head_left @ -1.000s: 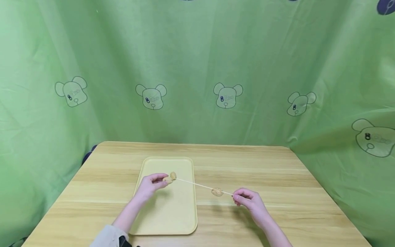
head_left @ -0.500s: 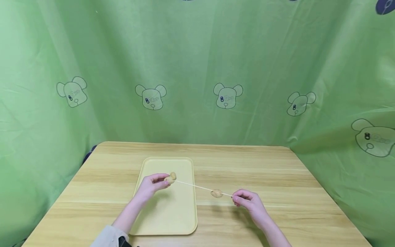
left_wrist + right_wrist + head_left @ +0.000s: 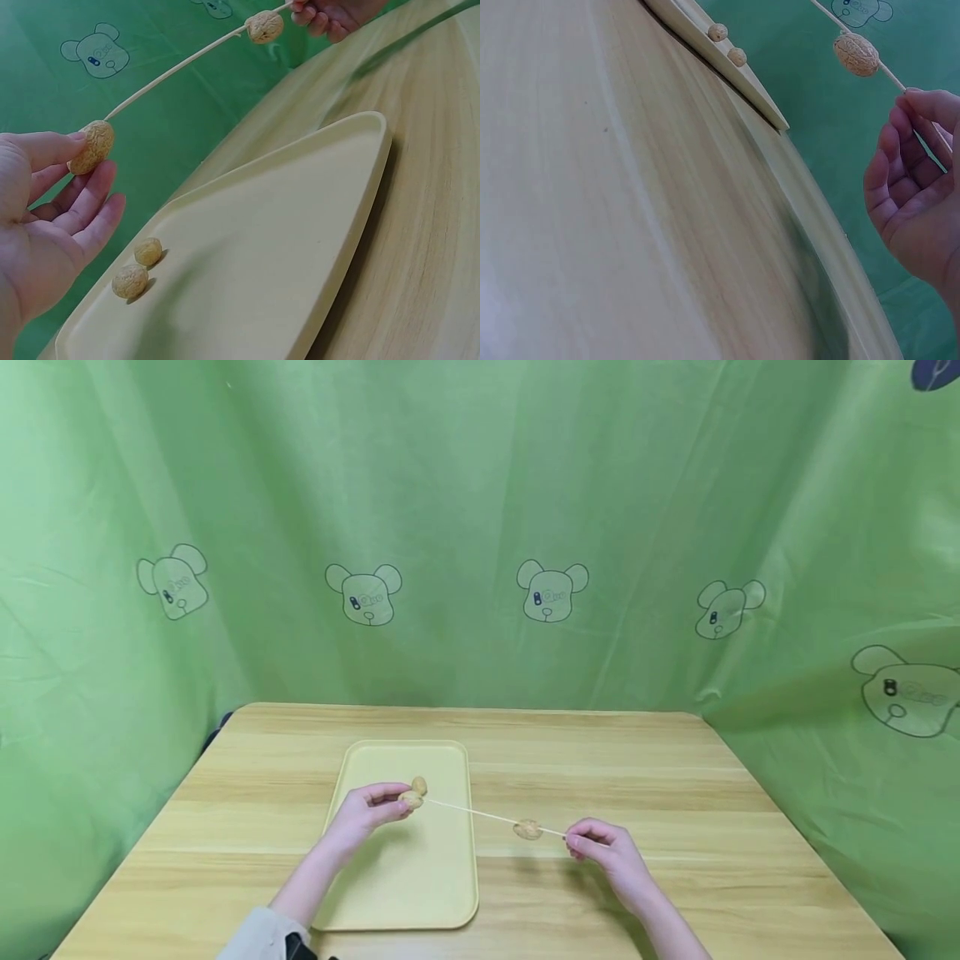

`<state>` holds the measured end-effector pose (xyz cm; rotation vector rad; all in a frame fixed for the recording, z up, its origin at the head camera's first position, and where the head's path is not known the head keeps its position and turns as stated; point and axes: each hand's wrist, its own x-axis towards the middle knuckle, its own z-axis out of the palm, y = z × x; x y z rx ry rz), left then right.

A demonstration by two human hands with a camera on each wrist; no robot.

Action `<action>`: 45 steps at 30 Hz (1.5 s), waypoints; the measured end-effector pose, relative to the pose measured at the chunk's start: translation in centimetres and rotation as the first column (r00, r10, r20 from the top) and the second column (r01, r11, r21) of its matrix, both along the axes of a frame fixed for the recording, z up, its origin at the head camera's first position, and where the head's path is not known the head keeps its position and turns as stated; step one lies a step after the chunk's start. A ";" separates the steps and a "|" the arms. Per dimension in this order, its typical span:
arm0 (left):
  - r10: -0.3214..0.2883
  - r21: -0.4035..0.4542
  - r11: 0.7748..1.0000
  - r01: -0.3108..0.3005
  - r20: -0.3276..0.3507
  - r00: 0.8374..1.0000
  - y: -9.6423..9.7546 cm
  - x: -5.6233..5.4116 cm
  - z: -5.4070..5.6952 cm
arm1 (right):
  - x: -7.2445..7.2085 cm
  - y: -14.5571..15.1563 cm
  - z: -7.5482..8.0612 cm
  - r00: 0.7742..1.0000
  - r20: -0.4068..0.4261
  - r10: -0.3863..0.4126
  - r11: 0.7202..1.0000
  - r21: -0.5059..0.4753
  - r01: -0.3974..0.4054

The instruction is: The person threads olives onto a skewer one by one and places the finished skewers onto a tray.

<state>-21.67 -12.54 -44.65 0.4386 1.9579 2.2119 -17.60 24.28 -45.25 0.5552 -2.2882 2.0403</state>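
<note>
My right hand (image 3: 603,847) pinches a thin wooden skewer (image 3: 487,814) near its right end, above the table. One tan, wrinkled ball (image 3: 856,55) is threaded on the skewer, a short way from the right fingers. Over the tray, my left hand (image 3: 56,202) holds a second wrinkled ball (image 3: 93,148) between thumb and fingers. The skewer's far tip meets that ball; how deep it goes in cannot be seen. Two more such balls, one nearer (image 3: 130,281) and one behind it (image 3: 148,251), lie on the cream tray (image 3: 292,240) below the left hand.
The tray lies flat on the left half of a wooden table (image 3: 637,777). A green curtain (image 3: 465,643) with printed bear heads hangs behind the table and along its sides.
The skewer's tip has dropped slightly and now meets the ball in my left hand, which has turned a little. Both hands stay nearly in place.
</note>
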 end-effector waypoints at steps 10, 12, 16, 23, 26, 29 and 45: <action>0.001 -0.037 0.999 -0.001 -0.004 1.000 0.3 0.2 0.0 | 0.1 0.0 -0.2 1.000 0.001 -0.015 1.000 0.024 0.015; 0.011 -0.038 0.999 -0.011 -0.004 1.000 0.4 0.2 0.0 | 0.1 0.0 -0.2 1.000 0.006 -0.018 0.999 0.030 0.018; 0.020 0.000 1.000 -0.020 -0.012 1.000 0.8 0.4 0.2 | 0.1 0.0 -0.3 1.000 0.007 -0.020 0.999 0.038 0.019; 0.010 0.057 0.998 -0.007 -0.048 0.999 1.3 0.6 0.1 | -0.1 -0.3 -0.5 0.999 0.031 -0.032 0.998 0.050 0.030; -0.002 0.080 0.997 0.009 -0.079 0.997 1.5 0.8 0.0 | -0.1 -0.4 -0.6 0.999 0.030 -0.027 0.999 0.041 0.025; -0.016 0.107 0.994 0.029 -0.120 0.993 1.6 0.8 -0.1 | -0.2 -0.6 -0.6 0.999 0.026 -0.021 0.999 0.032 0.020; -0.025 0.152 0.988 0.033 -0.054 0.998 2.3 1.3 0.4 | -0.4 -1.3 -0.4 1.000 -0.014 0.023 0.999 -0.023 -0.024</action>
